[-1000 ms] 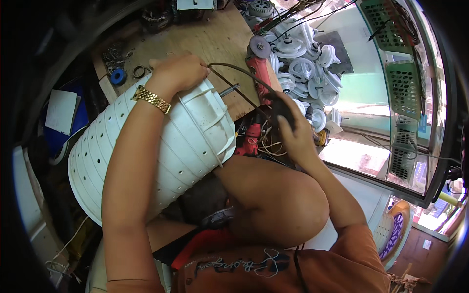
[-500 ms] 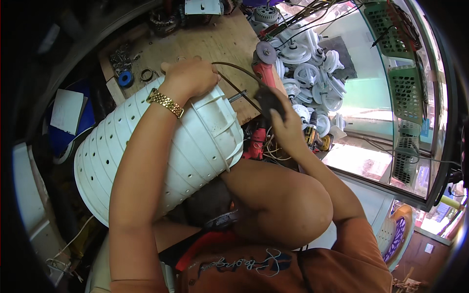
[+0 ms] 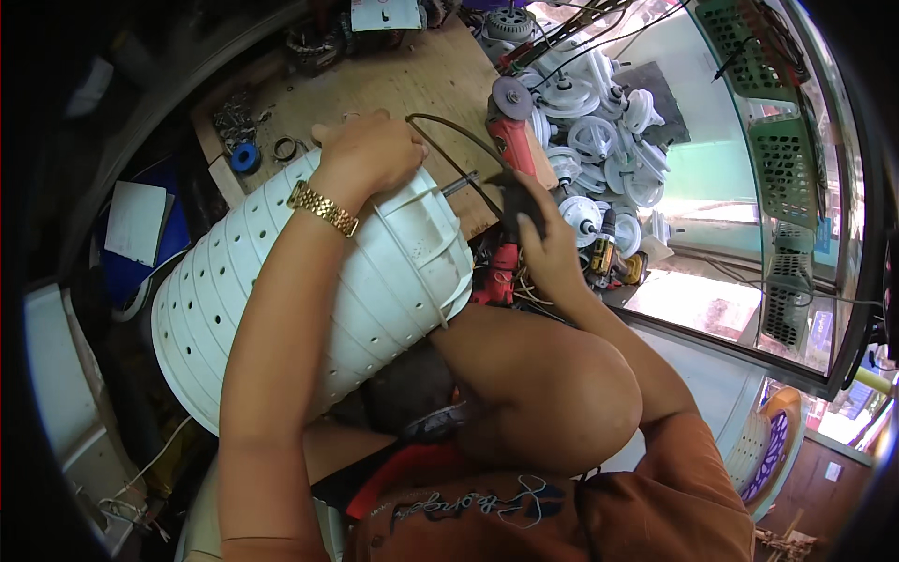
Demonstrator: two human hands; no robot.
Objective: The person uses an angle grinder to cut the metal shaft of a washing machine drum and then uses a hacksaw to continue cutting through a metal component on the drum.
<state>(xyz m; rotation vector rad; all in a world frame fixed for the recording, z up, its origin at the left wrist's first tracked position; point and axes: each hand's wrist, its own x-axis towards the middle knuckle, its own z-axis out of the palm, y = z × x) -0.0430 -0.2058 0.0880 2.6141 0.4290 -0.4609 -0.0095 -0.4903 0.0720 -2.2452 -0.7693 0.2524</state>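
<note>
A white perforated plastic drum [image 3: 384,290], like a washing machine tub, lies tilted across my lap with its ribbed base facing right. A metal shaft [image 3: 459,184] sticks out of that base. My left hand [image 3: 367,161], with a gold watch on the wrist, is closed over the drum's upper edge; most of its fingertips are hidden. My right hand [image 3: 548,234] grips a dark, flexible piece [image 3: 517,201] whose exact kind I cannot make out. From it a narrow dark strip [image 3: 459,129] loops past the shaft toward my left fingers.
On the wooden board [image 3: 412,70] lie a blue tape roll [image 3: 245,157], a metal ring [image 3: 286,148] and small metal parts. A red angle grinder [image 3: 510,140] rests at its right edge, beside piled white plastic pulsator parts [image 3: 595,140]. A yellow-black drill [image 3: 613,253] stands lower right.
The whole view has shifted slightly, moving the scene a little to the right. The dark piece in my right hand has tilted somewhat. My left hand keeps its place on the drum.
</note>
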